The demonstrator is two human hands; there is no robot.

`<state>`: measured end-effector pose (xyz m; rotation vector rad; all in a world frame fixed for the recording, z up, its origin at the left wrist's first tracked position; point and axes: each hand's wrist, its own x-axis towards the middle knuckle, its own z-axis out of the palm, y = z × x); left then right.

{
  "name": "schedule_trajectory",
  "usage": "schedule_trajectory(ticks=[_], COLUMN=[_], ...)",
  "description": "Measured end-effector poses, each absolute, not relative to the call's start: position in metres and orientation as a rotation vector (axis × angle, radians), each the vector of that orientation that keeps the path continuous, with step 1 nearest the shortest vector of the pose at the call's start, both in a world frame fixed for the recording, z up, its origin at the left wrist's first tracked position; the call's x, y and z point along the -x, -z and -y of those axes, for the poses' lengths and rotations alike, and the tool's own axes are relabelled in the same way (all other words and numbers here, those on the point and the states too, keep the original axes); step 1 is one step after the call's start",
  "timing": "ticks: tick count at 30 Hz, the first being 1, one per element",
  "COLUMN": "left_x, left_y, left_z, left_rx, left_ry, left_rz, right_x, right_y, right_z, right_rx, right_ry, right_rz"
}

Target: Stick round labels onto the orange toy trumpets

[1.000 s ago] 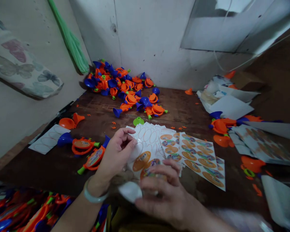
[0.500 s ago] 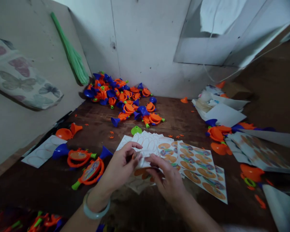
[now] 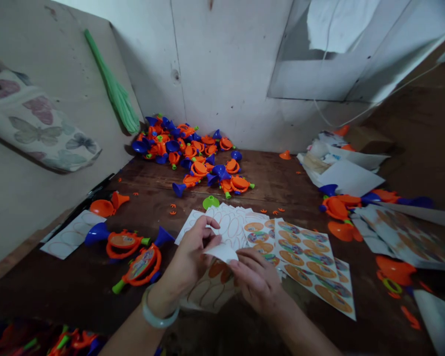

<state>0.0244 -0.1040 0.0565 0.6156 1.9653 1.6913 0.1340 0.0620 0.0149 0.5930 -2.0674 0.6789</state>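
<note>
Lower centre: left hand [image 3: 191, 254] and right hand [image 3: 255, 282] close together, fingertips pinching a white sticker-backing scrap [image 3: 222, 252] by its edges, above sheets of round stickers [image 3: 304, 262] laid flat within easy reach; orange-and-blue toy horns [image 3: 189, 153] heaped upper centre.

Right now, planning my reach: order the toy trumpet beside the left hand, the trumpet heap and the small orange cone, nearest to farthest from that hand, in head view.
1. Toy trumpet, left of the left hand.
2. Trumpet heap, ahead by the wall.
3. Orange cone, ahead right, at the back edge.
</note>
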Motion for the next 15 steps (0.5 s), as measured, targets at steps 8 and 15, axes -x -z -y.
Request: schedule_trajectory(ticks=[8, 15], left_x=[0.022, 0.128], left_y=[-0.019, -0.040], left_z=[0.050, 0.043], left_rx=[-0.679, -0.423], left_ry=[-1.401, -0.718], left_rz=[-2.489, -3.005], right_x=[-0.168, -0.172], right_y=[-0.006, -0.016], right_z=[-0.043, -0.036], right_rx=[-0.198, -0.247], right_ry=[-0.515, -0.771], right_rz=[2.046, 2.048])
